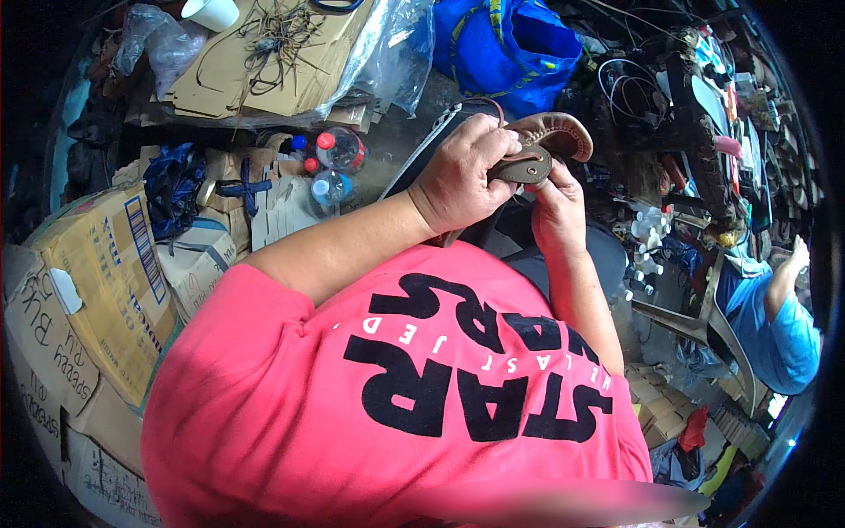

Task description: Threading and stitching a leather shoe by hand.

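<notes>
A brown leather shoe (570,132), with pale stitching round its curved edge, is held up in front of my chest. My left hand (468,169) is closed on it from the left, fingers bent over the leather. A dark brown flap with an eyelet (530,169) sticks out between my hands, and a thin brown lace runs through it. From below, my right hand (560,209) pinches near the flap's lower edge with thumb and fingers. Much of the shoe is hidden behind my left hand.
Beyond my hands stands a blue bag (506,53). Cardboard sheets (229,84) carry tangled laces (277,48) at the far left. Plastic bottles (339,148) stand nearer. Cardboard boxes (106,290) fill the left. Another person in blue (766,326) is at the right.
</notes>
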A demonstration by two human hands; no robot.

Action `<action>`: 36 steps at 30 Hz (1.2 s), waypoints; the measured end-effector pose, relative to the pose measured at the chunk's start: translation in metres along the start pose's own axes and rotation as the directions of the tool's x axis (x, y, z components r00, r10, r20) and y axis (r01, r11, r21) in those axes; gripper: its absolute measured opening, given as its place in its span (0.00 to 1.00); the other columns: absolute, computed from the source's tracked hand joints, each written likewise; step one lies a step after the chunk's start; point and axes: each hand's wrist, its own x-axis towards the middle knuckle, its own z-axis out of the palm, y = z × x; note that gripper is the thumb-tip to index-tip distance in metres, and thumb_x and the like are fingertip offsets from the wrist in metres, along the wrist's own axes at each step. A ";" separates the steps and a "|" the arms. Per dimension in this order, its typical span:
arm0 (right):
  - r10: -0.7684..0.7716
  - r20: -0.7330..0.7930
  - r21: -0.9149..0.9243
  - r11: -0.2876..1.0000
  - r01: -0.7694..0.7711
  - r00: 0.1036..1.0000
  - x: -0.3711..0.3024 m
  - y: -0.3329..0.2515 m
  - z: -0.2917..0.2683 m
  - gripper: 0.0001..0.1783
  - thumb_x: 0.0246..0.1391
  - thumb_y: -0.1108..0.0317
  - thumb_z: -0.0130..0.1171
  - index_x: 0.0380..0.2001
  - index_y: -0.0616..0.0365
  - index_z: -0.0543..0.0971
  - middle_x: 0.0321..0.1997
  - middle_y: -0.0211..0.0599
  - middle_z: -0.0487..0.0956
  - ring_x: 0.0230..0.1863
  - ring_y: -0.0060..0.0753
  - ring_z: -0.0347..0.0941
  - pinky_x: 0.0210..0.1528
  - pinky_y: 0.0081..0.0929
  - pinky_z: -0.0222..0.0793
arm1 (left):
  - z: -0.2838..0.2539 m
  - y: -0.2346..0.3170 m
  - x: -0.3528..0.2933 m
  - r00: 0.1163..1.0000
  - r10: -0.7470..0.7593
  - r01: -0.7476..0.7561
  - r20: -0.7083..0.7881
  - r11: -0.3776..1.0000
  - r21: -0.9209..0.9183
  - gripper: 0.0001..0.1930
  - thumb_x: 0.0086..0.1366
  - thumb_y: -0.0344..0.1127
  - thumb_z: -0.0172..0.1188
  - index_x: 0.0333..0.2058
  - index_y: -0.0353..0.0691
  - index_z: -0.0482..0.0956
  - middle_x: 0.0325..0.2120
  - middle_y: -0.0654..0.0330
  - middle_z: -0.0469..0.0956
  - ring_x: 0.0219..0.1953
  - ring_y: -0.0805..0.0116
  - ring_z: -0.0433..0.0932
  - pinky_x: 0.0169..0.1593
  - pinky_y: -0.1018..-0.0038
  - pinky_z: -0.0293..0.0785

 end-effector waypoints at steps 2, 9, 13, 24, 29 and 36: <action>0.006 -0.039 0.057 0.998 -0.004 0.999 0.001 0.005 -0.001 0.12 0.54 0.71 0.58 0.42 0.62 0.79 0.33 0.26 0.76 0.33 0.17 0.68 0.38 0.16 0.63 | 0.001 0.000 0.000 1.000 -0.001 0.001 -0.006 1.000 0.004 0.17 0.43 0.26 0.65 0.36 0.37 0.76 0.35 0.50 0.74 0.40 0.51 0.76 0.47 0.65 0.73; 0.030 -0.069 0.139 0.990 -0.020 0.997 0.003 0.009 0.003 0.10 0.52 0.75 0.57 0.39 0.63 0.80 0.34 0.27 0.76 0.33 0.17 0.69 0.37 0.15 0.63 | 0.000 0.002 -0.003 0.993 0.116 -0.115 -0.001 0.987 0.114 0.17 0.42 0.24 0.63 0.35 0.35 0.76 0.35 0.49 0.74 0.40 0.50 0.76 0.47 0.64 0.73; -0.113 -0.134 -0.199 0.976 0.085 0.985 0.009 0.004 0.001 0.08 0.50 0.77 0.58 0.36 0.62 0.81 0.33 0.27 0.76 0.32 0.15 0.68 0.35 0.14 0.63 | -0.001 0.000 0.000 0.995 0.097 -0.098 0.013 0.990 0.099 0.17 0.42 0.24 0.62 0.35 0.35 0.76 0.36 0.49 0.74 0.39 0.50 0.76 0.46 0.65 0.73; -0.277 0.090 -0.810 0.538 0.232 0.957 0.015 -0.039 0.018 0.09 0.44 0.72 0.64 0.33 0.52 0.83 0.25 0.37 0.75 0.29 0.33 0.73 0.32 0.25 0.68 | -0.042 -0.001 0.040 0.911 -0.290 0.307 0.292 0.952 -0.012 0.19 0.51 0.27 0.58 0.44 0.37 0.71 0.25 0.55 0.77 0.27 0.67 0.78 0.33 0.72 0.72; -0.282 0.214 -0.927 0.242 0.285 0.935 0.016 -0.032 0.021 0.11 0.44 0.66 0.63 0.35 0.47 0.81 0.28 0.34 0.78 0.33 0.38 0.74 0.46 0.34 0.60 | -0.044 -0.032 0.044 0.768 -0.431 0.476 0.473 0.879 0.028 0.15 0.54 0.28 0.58 0.42 0.34 0.74 0.26 0.60 0.78 0.30 0.77 0.74 0.35 0.76 0.71; -0.295 0.452 -0.865 0.088 0.494 0.842 0.025 -0.031 0.013 0.20 0.43 0.69 0.60 0.43 0.38 0.78 0.34 0.31 0.78 0.37 0.35 0.73 0.48 0.37 0.58 | -0.035 -0.068 0.048 0.551 -0.455 0.622 0.699 0.782 0.019 0.11 0.55 0.28 0.57 0.38 0.30 0.77 0.31 0.65 0.79 0.32 0.79 0.74 0.40 0.79 0.71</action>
